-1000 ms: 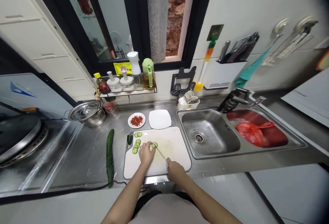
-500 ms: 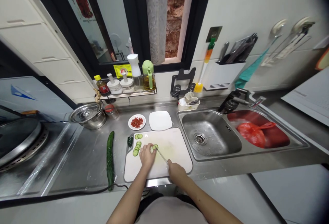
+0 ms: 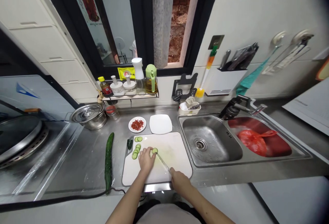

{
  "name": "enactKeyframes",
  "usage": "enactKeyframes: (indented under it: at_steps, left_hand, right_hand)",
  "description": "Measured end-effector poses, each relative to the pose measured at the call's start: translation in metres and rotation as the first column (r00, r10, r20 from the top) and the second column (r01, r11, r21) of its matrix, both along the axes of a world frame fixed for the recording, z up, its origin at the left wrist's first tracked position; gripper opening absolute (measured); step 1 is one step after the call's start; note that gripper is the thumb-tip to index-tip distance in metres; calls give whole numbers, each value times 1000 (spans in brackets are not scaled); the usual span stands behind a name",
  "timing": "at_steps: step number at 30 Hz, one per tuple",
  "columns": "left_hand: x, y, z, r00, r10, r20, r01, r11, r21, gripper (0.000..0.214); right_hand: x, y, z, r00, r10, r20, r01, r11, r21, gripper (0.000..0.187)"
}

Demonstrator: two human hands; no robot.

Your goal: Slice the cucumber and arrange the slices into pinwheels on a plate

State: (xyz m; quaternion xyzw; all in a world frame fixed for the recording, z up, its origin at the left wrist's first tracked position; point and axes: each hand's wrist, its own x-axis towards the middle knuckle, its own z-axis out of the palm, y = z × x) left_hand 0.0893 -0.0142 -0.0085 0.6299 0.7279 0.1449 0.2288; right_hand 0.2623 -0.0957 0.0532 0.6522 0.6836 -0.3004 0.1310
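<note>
My left hand (image 3: 146,159) is closed on a small cut piece of cucumber (image 3: 154,151) over the white cutting board (image 3: 177,148). In my right hand (image 3: 179,180) is a knife (image 3: 162,161), gripped by its handle, its blade slanting up and left so the tip meets the cucumber piece. Several round cucumber slices (image 3: 136,152) lie in an overlapping row just left of my left hand, and a few more sit near the board's top edge. A dark green cucumber end (image 3: 130,144) rests at the board's upper left corner.
A whole cucumber (image 3: 109,162) lies left of the board. Behind the board stand a plate of chopped red pieces (image 3: 137,124) and a white square plate (image 3: 160,124). On the right is a double sink (image 3: 213,162) with a red plastic bag (image 3: 253,142). A lidded pot (image 3: 89,116) stands back left.
The knife's handle end and my right hand have shifted slightly down and right in view. My left hand stays on the cucumber piece. The whole view has tilted a little.
</note>
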Motion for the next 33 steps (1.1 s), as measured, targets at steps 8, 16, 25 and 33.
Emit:
enactKeyframes:
  at_steps: [8,16,25,33]
  left_hand:
    - [-2,1,-4,1000,-17,-12,17,1000,-12,27]
    - [-4,-1,-8,999,-45,-22,46,999,18,28]
    - [-2,1,-5,999,-27,-31,27,1000,-17,29]
    - [2,3,1,1000,17,-21,-18,998,-66,33]
  right_hand:
    - [-10,7,3,1000,-4,9,3,999,32,38]
    - [-1,-5,10,999,7,38,-7,1000,4,36]
    - [14,-12,30,1000,-6,7,6,1000,-8,32]
    - [39,13,32,996,-90,-9,90,994,62,30]
